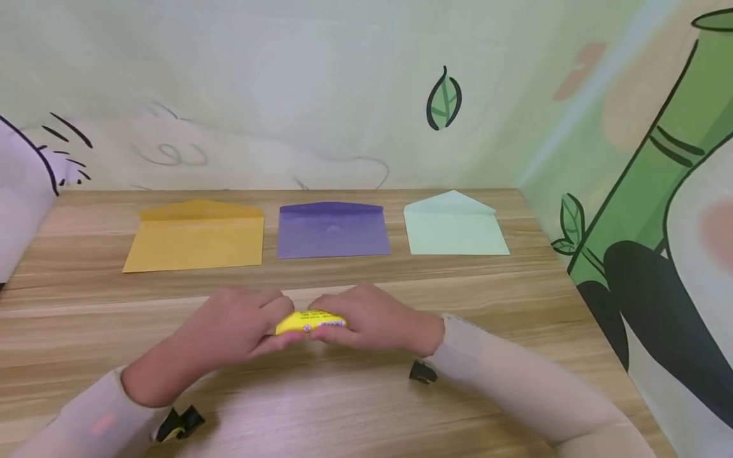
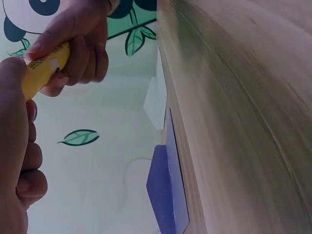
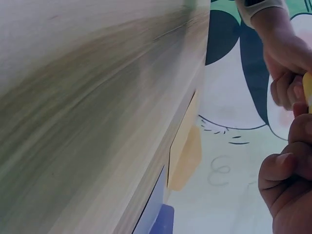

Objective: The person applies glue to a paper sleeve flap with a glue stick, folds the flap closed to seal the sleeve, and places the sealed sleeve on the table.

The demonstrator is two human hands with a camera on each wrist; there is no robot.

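Both hands hold a small yellow tube with dark printing and a white label patch; its exact kind cannot be told. My left hand grips its left end, and my right hand grips the other, thumbs on the near side. Much of the tube is hidden by the fingers. In the left wrist view the tube slants between the two hands. Beyond the hands lie a yellow-orange envelope, a purple envelope and a pale green envelope, side by side with flaps open and pointing away.
The wood-grain table runs back to a pale green wall with drawn leaves. A panda and bamboo picture covers the right side wall. Black clips hang near the sleeve cuffs.
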